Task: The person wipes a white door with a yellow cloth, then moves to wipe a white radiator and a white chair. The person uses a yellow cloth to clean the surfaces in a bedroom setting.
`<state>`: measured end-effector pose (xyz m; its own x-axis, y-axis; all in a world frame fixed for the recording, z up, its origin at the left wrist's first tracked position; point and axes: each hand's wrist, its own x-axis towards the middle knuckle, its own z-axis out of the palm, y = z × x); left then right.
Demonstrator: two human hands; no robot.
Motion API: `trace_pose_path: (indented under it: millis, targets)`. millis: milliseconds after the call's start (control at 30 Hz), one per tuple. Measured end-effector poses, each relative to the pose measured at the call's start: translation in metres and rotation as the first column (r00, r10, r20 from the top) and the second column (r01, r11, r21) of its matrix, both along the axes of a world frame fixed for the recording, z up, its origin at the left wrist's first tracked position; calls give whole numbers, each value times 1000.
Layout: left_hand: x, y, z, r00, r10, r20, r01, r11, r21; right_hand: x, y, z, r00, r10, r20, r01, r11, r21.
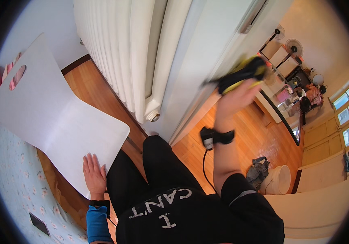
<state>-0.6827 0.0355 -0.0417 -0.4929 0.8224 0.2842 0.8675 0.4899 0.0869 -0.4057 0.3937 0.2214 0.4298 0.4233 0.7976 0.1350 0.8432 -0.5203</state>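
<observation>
My left hand (95, 174) lies flat on the seat of a white chair (70, 134), fingers slightly spread, with nothing gripped. The chair's back has an oval cut-out handle. Raised at the right, my right hand (238, 99) is closed on a black and yellow cloth (244, 73). Motion blurs both the hand and the cloth. The cloth is beside the edge of a white door frame (203, 61); whether it touches the frame I cannot tell. A metal plate (250, 19) is set into the frame higher up. A black strap (218, 136) with a cable circles my right wrist.
Left of the frame stands a white ribbed radiator (116, 45) with a capped lower end. A flowered bedspread (24, 170) bears a dark phone (39, 224). Through the doorway are a cream bucket (279, 181), a grey bag (258, 172), a glass-topped table and two standing fans (293, 48).
</observation>
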Motion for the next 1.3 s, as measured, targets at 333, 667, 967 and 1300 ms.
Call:
trace_pose_path:
  millis: [333, 667, 967, 1300]
  targets:
    - [6, 6, 4, 1000, 18, 13, -18, 1000, -25, 27, 82, 73, 897, 412, 159, -429, 899, 90]
    - [4, 6, 2, 1000, -18, -18, 18, 1000, -1, 42, 107, -140, 837, 426, -343, -537, 760, -367]
    - [3, 5, 0, 999, 17, -39, -18, 1000, -26, 6, 18, -274, 506, 229, -831, -857, 237, -457]
    - [-1, 3, -6, 999, -23, -43, 24, 1000, 11, 11, 38, -70, 727, 570, -384, -673, 701, -234]
